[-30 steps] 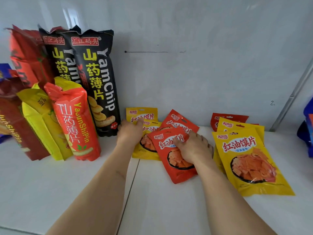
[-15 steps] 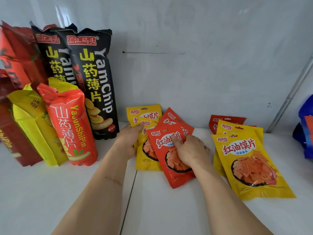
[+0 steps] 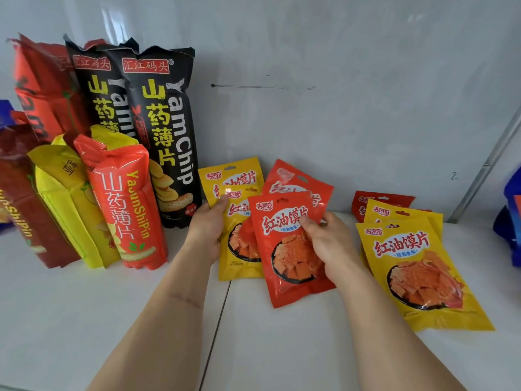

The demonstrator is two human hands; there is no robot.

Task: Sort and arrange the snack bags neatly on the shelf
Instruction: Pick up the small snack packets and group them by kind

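Observation:
In the middle of the white shelf [image 3: 84, 320] lies a small pile of flat snack pouches. My right hand [image 3: 329, 244] pinches the red pouch [image 3: 287, 266] on top of the pile, thumb on its front, and tilts it up. My left hand [image 3: 207, 227] grips the left edge of the yellow pouch [image 3: 239, 266] under it. Another yellow pouch [image 3: 231, 176] and another red pouch [image 3: 298, 179] lie behind them. To the right, a yellow pouch [image 3: 417, 266] tops a second pile with a red pouch [image 3: 380, 201] at its back.
Tall chip bags stand at the left against the back wall: two black bags [image 3: 166, 131], an orange-red bag [image 3: 127, 210], a yellow bag [image 3: 64, 204] and dark red bags [image 3: 17, 204]. A blue object [image 3: 510, 215] sits at the right edge beside a metal post [image 3: 485, 167].
My right hand has lifted and straightened the red pouch, its thumb now on the front. My left hand has shifted from the pouch tops to grip the yellow pouch's left edge.

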